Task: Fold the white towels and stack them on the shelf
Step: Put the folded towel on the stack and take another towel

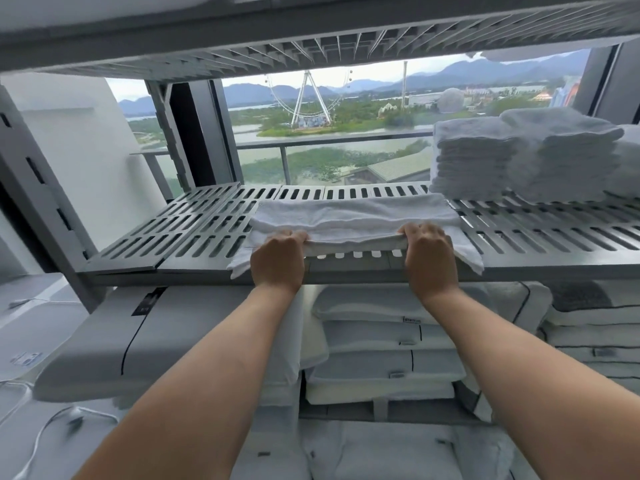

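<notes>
Where my forearms reach out over the stacked pillows [377, 341] on the lower tier, I see both hands set well apart, each clamped on the near edge of the folded white towel [349, 216]. The left hand [277, 261] grips near its left end and the right hand [429, 258] near its right, fingers curled over the top. The towel lies on the slatted grey shelf [194, 233], its outer corners drooping over the front lip. Farther back on the right stand stacks of folded towels [519, 157].

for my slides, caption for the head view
Left hand and right hand grip a folded towel on the slatted shelf.
</notes>
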Action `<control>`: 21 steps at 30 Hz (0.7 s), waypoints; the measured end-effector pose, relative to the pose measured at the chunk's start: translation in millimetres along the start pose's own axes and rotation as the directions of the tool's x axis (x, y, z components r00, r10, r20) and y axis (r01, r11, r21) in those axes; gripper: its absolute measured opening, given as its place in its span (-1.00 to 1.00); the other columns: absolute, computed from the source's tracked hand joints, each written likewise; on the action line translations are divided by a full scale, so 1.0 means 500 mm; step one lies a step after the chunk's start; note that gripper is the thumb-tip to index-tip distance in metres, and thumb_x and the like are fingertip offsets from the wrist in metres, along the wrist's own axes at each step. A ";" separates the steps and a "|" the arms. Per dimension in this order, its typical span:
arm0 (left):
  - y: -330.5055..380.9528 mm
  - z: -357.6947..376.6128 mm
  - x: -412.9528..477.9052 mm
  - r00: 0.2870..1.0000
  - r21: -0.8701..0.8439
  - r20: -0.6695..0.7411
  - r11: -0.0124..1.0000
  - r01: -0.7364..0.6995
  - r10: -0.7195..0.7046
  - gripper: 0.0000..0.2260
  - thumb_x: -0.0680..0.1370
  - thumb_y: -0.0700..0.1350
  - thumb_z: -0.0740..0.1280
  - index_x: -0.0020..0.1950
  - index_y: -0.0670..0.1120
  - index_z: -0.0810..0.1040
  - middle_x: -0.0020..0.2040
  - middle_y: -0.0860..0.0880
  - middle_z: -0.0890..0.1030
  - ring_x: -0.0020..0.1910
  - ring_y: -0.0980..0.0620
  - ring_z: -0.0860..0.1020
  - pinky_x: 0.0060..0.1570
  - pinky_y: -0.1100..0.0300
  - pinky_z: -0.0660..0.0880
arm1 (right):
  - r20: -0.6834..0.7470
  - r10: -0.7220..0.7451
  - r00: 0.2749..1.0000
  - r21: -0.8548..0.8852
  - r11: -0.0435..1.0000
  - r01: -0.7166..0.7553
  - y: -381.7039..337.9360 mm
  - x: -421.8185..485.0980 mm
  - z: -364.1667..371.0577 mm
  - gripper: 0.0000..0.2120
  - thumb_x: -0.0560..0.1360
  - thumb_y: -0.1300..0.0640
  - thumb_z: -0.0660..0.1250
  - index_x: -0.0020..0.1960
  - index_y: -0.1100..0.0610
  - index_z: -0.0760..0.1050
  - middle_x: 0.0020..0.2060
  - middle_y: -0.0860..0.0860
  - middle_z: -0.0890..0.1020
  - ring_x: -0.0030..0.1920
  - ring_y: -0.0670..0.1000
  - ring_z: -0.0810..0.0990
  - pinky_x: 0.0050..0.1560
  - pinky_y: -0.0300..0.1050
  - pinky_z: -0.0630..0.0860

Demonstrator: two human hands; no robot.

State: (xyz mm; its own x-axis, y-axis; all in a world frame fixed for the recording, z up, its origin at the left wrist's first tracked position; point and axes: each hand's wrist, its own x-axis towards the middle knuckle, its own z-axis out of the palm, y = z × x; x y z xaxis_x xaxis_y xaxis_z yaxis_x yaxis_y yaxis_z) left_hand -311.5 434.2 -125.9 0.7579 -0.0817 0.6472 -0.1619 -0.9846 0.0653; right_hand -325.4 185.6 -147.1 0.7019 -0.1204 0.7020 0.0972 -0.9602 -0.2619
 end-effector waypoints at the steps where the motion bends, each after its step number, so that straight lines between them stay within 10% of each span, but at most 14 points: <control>1: -0.001 0.004 0.014 1.000 0.016 -0.026 1.000 0.004 -0.004 -0.66 0.59 -0.28 0.21 0.20 0.06 0.64 -0.01 -0.04 0.66 -0.12 -0.11 0.63 -0.14 0.06 0.47 | -0.023 -0.015 1.000 -0.010 1.000 0.014 -0.001 0.011 0.002 -0.61 0.53 0.29 0.00 0.15 0.23 0.56 -0.07 0.21 0.60 -0.02 0.21 0.55 0.10 0.07 0.47; 12: -0.015 0.118 0.265 0.986 0.090 -0.153 0.994 -0.058 0.072 -0.64 0.61 -0.28 0.17 0.20 0.04 0.66 0.00 -0.10 0.67 -0.08 -0.15 0.62 0.02 -0.04 0.50 | -0.108 -0.191 0.976 -0.349 0.926 0.143 0.032 0.226 0.090 -0.67 0.44 0.37 0.20 0.11 0.15 0.58 -0.09 0.13 0.63 -0.05 0.20 0.54 0.01 0.06 0.38; 21: -0.057 0.259 0.452 0.982 -0.020 0.010 0.981 -0.191 0.191 -0.67 0.56 -0.23 0.17 0.18 0.02 0.63 0.04 -0.10 0.67 0.03 -0.19 0.61 0.09 -0.03 0.47 | 0.012 -0.138 0.990 -0.338 0.932 0.134 0.072 0.391 0.226 -0.74 0.44 0.31 0.24 0.01 0.10 0.61 -0.16 0.13 0.65 -0.09 0.18 0.56 0.04 0.04 0.31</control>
State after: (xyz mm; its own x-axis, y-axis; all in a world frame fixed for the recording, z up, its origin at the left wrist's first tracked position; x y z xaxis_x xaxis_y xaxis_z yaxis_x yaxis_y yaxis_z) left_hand -53.7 423.6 -80.0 0.7190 -0.2699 0.6405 -0.3165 -0.9476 -0.0440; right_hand -105.0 156.2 -94.3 0.6905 0.0162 0.7231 -0.0541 -0.9958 0.0740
